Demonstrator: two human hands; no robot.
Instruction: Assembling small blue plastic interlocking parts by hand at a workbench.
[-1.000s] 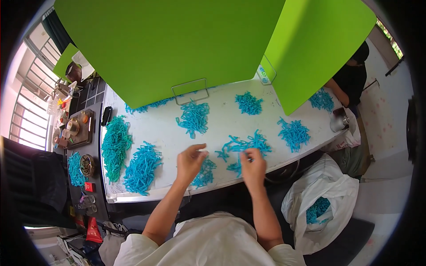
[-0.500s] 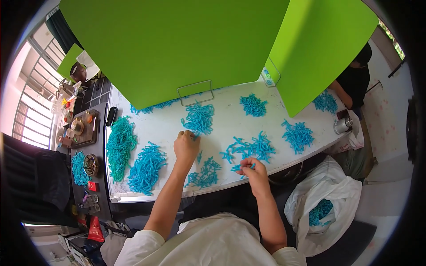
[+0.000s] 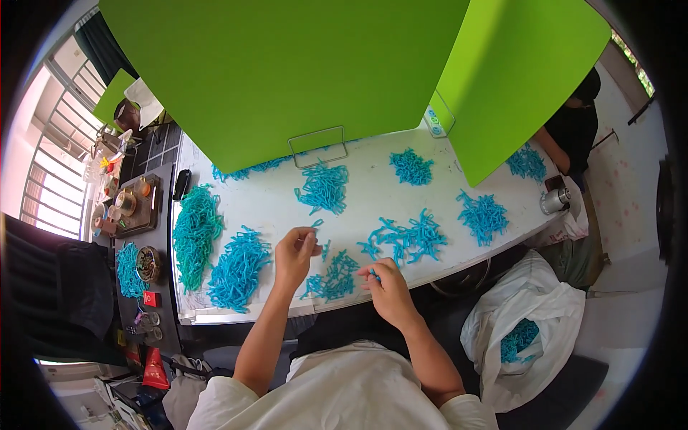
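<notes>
My left hand (image 3: 296,256) is above the white table with its fingers curled together. A small blue plastic piece (image 3: 317,223) shows right at its fingertips; whether the fingers grip it is unclear. Another loose piece (image 3: 326,249) lies beside the hand. To the right, my right hand (image 3: 388,288) pinches a short blue plastic piece (image 3: 373,274) between thumb and fingers. Between the hands, near the front edge, lies a small teal-blue pile (image 3: 338,276) of such pieces. A larger blue pile (image 3: 322,188) is beyond my left hand, and a spread-out one (image 3: 412,236) beyond my right.
More piles stand left, a green one (image 3: 196,236) and a blue one (image 3: 240,271). Green panels (image 3: 301,72) rise behind the table (image 3: 365,172). A white sack (image 3: 566,315) with blue pieces stands right. Another person (image 3: 573,136) sits beyond the right panel.
My left hand has drawn back toward me from the pile beyond it. My right hand has moved left toward the small front pile, its fingers pinched.
</notes>
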